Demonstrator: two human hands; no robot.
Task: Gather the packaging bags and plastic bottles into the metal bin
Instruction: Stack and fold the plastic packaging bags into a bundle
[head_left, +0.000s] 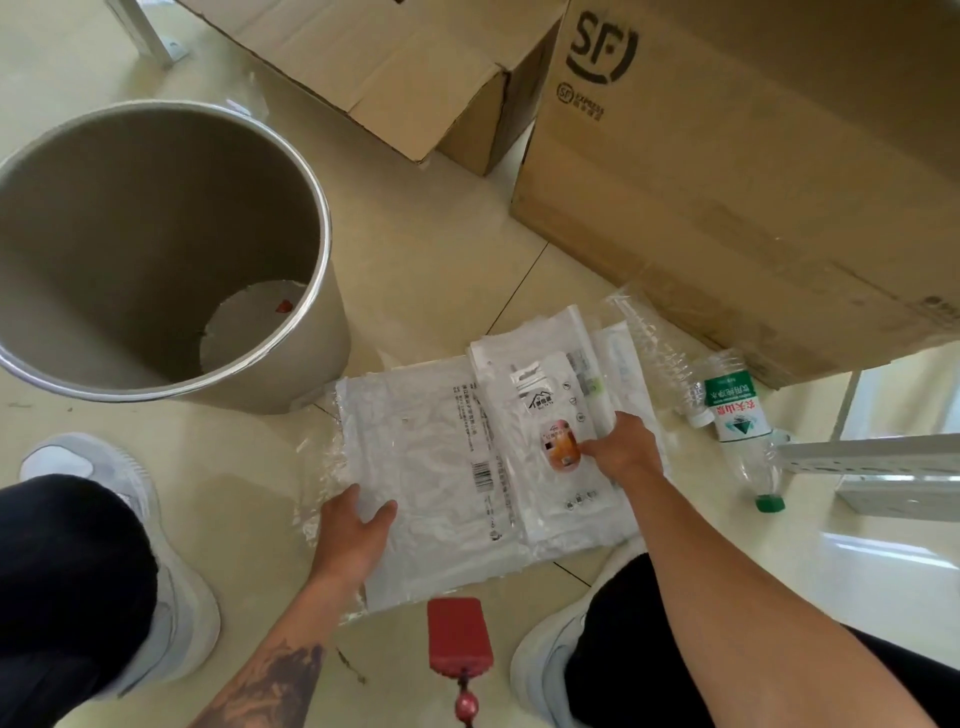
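Note:
A pile of clear and white packaging bags (441, 457) lies flat on the tiled floor in front of me. My left hand (356, 525) grips the pile's near left edge, thumb on top. My right hand (626, 449) pinches the smaller white bags (550, 415) stacked on the pile's right side. The round metal bin (291, 332) stands at the left, with something white and a red spot at its bottom. Two plastic bottles lie right of the bags: a clear one with a white cap (660, 358) and one with a green label and green cap (737, 415).
Two large cardboard boxes (727, 171) stand behind the bags and bottles. A grey metal rack (872, 467) sits at the right edge. My knees and white shoes (171, 597) flank the pile. A red tag (460, 636) hangs below my head.

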